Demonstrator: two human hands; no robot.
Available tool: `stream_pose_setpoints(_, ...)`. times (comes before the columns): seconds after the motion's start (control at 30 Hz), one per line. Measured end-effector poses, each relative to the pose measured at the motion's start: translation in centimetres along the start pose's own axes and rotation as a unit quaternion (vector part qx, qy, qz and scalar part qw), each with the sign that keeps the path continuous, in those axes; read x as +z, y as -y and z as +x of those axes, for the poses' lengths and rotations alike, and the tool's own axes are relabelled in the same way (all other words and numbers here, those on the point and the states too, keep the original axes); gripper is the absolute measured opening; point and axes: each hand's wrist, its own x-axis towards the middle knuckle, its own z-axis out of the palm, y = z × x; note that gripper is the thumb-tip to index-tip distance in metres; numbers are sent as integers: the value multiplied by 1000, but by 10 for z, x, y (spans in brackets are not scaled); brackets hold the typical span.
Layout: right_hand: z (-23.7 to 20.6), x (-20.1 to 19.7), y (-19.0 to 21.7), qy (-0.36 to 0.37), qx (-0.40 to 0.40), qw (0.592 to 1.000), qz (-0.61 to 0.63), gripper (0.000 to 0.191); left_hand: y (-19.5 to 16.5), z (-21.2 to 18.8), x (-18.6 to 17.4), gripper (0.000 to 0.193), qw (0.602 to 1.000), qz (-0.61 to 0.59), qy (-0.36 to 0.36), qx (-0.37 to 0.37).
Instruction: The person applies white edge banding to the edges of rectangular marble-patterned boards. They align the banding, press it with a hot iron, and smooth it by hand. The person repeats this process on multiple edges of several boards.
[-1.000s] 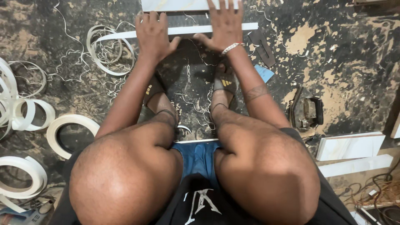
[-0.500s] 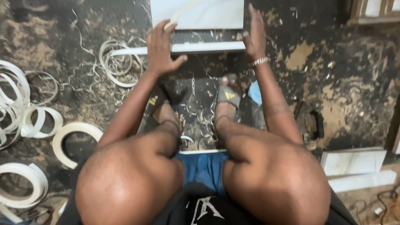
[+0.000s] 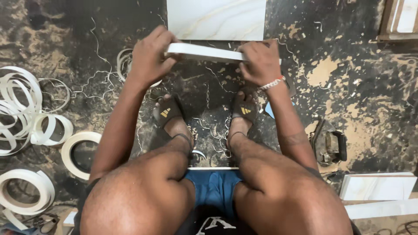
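A long, narrow white laminate strip is held level above the dark, dusty floor, just before a pale marbled board. The left hand and right hand have fingers clamped on its ends. Coils of white edge banding lie near the floor's left edge.

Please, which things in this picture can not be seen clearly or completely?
- White panel, head view: both ends are covered by the left hand and the right hand.
- Marble-patterned board, head view: its far part is cut off by the top edge.
- Dark tool on the floor, head view: partly behind the right forearm, its kind unclear.
- Rolls of white edge tape, head view: cut off by the left edge.
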Motion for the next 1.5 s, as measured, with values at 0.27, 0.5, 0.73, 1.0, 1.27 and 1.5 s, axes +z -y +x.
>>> stream_pose_setpoints(0.27, -25, 18, 8, -52, 81, 985, 143, 27, -138, 55, -10, 26, 985, 101, 23, 136)
stream_pose_setpoints(0.5, -42, 30, -10, -37, 88, 978, 187, 31, -155, 61, 9, 31, 991, -19, -7, 129)
stream_pose_setpoints(0.73, -41, 23, -2, -39, 124, 972, 196, 27, -160, 54, -1, 13, 977, 136, -40, 162)
stream_pose_setpoints(1.0, -45, 27, 2, -16, 190, 971, 147, 34, -163, 36, 22, 19, 925, 298, -77, 220)
stream_pose_setpoints(1.27, -180, -59, -51, -124, 463, 864, 155, 30, -178, 23, 29, 4, 912, 277, -168, 251)
stream_pose_setpoints(1.5, -383, -108, -78, 99, 657, 742, -89, 65, -172, 16, 33, 9, 971, 144, -76, 175)
